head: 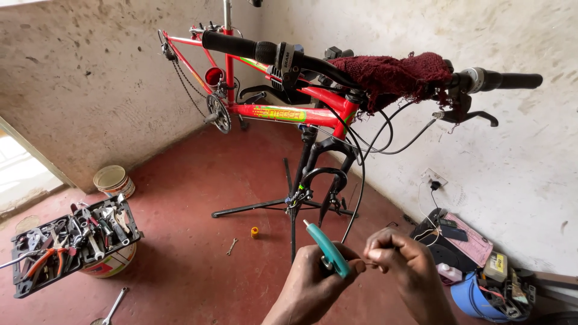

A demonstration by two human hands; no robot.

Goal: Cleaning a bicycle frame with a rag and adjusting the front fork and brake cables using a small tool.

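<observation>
Hands work on a bicycle cable.
Left hand (313,280) grips teal-handled pliers (326,248); right hand (400,259), at 3 o'clock, pinches the thin cable (363,180) end, not yet trimmed.

Item count: bicycle work area

One red bicycle frame (283,112) is mounted on one black repair stand (283,204). One handlebar carries two black grips (232,44) (512,80), one dark red cloth (391,75) and one visible brake lever (472,115). Two hands are present: left hand (313,283) and right hand (400,259). One pair of teal-handled pliers (326,248) is in the left hand. One black tool tray (72,241) holds many tools, too crowded to count. Two buckets stand on the floor, one (114,180) by the wall, one (111,263) under the tray. Two loose spanners (232,245) (114,304) and one small yellow part (254,232) lie on the floor. One wall socket (435,178) is visible.
</observation>
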